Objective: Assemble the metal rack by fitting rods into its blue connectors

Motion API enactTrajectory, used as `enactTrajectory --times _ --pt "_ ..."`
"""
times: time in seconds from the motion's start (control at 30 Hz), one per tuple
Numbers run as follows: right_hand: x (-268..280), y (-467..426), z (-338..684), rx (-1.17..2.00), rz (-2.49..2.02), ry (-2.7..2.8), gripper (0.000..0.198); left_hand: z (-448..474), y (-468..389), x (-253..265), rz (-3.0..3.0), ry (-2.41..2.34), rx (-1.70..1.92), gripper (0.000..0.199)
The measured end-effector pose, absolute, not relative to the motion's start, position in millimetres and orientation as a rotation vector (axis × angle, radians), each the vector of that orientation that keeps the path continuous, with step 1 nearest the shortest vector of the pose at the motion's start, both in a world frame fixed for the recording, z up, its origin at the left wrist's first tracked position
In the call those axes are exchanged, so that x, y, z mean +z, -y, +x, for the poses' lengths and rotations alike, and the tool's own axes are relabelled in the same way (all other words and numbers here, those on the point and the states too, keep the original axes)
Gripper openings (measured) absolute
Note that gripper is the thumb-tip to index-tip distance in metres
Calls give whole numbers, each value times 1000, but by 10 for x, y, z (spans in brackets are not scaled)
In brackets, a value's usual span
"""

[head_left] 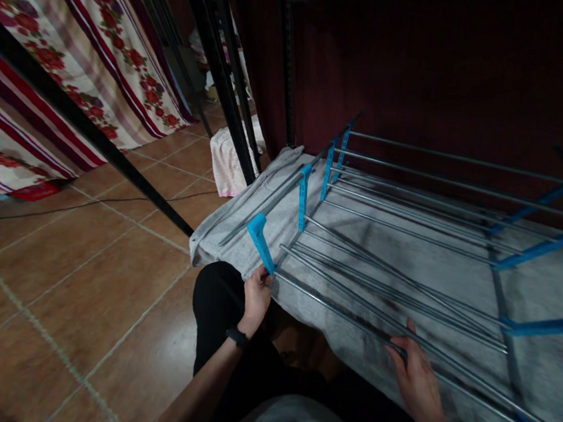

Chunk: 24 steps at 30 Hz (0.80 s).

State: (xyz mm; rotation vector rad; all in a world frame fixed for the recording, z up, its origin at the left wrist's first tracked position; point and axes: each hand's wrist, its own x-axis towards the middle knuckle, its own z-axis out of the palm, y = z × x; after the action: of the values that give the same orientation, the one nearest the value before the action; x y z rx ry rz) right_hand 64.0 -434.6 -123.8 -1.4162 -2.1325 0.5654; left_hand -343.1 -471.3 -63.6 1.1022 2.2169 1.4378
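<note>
A rack frame of metal rods (403, 298) with blue plastic connectors lies flat on a grey cloth (546, 279) spread over the floor, right of centre. The left hand (255, 299) closes its fingers around the near-left corner, just below a blue connector (260, 235) that sticks up. The right hand (417, 380) rests further right on the nearest rod, fingers laid together over it. Left of the cloth lies brown tiled floor (77, 283); black poles (216, 63) and floral curtains (79, 28) stand at the far left.
</note>
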Motion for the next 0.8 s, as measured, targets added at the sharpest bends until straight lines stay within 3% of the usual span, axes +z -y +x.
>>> enactTrajectory --times 0.8 --pt "-1247 4333 686 447 -1401 2158 41 -3128 4763 -633 986 -2297 1476 31"
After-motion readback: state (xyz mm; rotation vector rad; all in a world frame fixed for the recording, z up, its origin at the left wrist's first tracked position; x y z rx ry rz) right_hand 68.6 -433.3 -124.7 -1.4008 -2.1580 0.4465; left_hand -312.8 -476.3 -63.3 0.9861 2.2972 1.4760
